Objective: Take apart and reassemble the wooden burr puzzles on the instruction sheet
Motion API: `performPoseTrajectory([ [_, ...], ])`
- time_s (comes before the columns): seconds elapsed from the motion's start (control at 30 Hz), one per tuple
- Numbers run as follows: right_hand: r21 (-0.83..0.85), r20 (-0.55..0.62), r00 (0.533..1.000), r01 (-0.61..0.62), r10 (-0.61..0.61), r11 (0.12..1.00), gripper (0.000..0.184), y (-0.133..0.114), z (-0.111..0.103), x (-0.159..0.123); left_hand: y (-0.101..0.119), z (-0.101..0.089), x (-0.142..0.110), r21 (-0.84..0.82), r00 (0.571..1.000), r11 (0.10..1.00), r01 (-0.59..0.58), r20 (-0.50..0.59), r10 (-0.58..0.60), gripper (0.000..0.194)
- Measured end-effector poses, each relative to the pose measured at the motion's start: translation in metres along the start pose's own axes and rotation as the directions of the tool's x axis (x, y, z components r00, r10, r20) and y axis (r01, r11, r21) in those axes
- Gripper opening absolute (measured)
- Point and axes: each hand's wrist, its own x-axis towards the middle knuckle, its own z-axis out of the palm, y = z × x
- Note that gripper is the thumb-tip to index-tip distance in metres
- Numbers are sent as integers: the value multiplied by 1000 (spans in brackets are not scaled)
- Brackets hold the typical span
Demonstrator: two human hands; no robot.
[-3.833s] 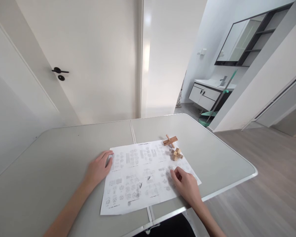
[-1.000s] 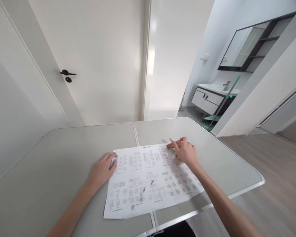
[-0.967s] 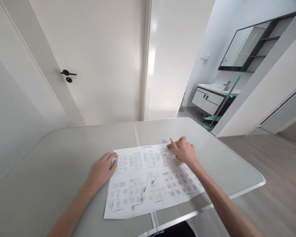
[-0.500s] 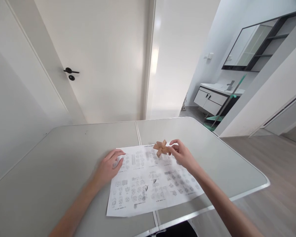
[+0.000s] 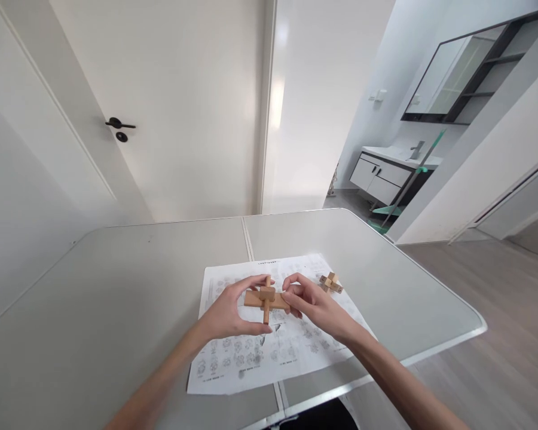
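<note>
A wooden interlocking puzzle (image 5: pixel 267 294), made of flat pieces crossing one another, is held between both hands above a printed paper sheet (image 5: pixel 224 373). My left hand (image 5: pixel 226 310) grips the upright piece, thumb at its near end and fingers at its far end. My right hand (image 5: pixel 311 301) pinches the right end of the flat crosswise board, its other fingers curled. A second, smaller wooden burr puzzle (image 5: pixel 330 282) lies on the sheet's right side, just beyond my right hand. Both hands partly cover the printed drawings on the sheet.
The sheet lies on a pale grey folding table (image 5: pixel 116 298) with a metal rim and a central seam. A white door (image 5: pixel 183 119) stands behind it. Back right are a washbasin cabinet (image 5: pixel 381 173) and a green-handled broom (image 5: pixel 412 185).
The wooden puzzle, earlier in my right hand near the sheet's far edge, has come nearer. My left hand has left the sheet and taken hold of it. The smaller puzzle now shows.
</note>
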Motion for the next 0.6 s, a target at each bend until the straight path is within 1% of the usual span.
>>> performPoseTrajectory([
  [0.17,14,-39,999,24,-23,1000,33,2,3,-4,11,4,0,38,995,997,-65,-73,68,89],
  [0.3,19,-49,998,31,-30,999,32,3,3,-9,17,5,-2,89,990,990,-106,-86,113,89],
  [0.43,2,-46,999,30,-30,1000,32,-2,3,-13,19,7,-6,112,980,983,-146,-116,159,86],
  [0.6,-46,-68,996,51,-54,998,30,-8,5,-13,19,8,-8,122,964,974,-188,-165,207,88],
])
